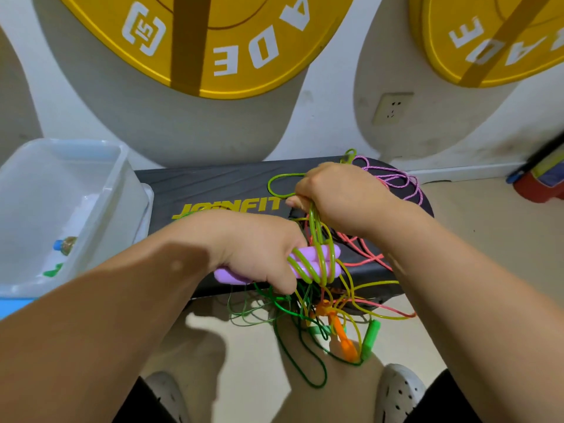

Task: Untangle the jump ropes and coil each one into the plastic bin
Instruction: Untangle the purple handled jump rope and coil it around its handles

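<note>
My left hand (259, 250) grips a pair of purple jump-rope handles (331, 259), with a light green rope (314, 227) wound around them in several turns. My right hand (338, 196) pinches that green rope above the handles and holds it taut. A tangle of dark green, yellow and pink ropes (308, 309) hangs below over the step's front edge, with an orange handle (343, 340) and a green handle (370, 338) in it. A purple braided rope (406, 181) lies behind my right hand. The clear plastic bin (119, 184) stands at the left.
The ropes rest on a black JOINFIT step platform (213, 184) against the wall. A small bottle (65, 244) lies inside the bin. Two yellow weight plates (213, 41) hang on the wall above. A red object (537, 187) sits at the far right. My shoes (399, 392) are below.
</note>
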